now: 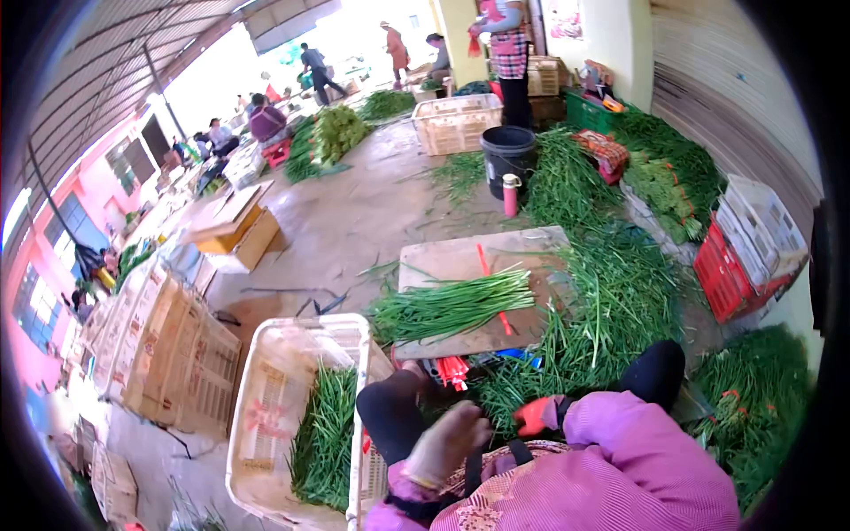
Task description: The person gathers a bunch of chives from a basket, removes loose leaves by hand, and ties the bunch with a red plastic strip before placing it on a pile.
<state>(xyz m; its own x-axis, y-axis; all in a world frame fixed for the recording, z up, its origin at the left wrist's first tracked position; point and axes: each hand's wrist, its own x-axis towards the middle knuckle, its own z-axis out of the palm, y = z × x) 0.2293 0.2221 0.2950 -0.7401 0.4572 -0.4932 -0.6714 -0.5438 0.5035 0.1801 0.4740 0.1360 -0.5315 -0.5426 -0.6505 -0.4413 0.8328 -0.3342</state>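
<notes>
A bundle of green chives (pixel 452 305) lies across the wooden board (pixel 460 261), its tips toward the right edge. Below the board's near edge, the left hand (pixel 447 442) hangs loosely curled, seemingly empty. The right hand (pixel 537 414), in an orange glove, is closed, grip unclear. A white crate (pixel 266 416) of chives stands left

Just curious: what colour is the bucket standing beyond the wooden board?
Black; the bucket shows clearly in the head view.
</notes>
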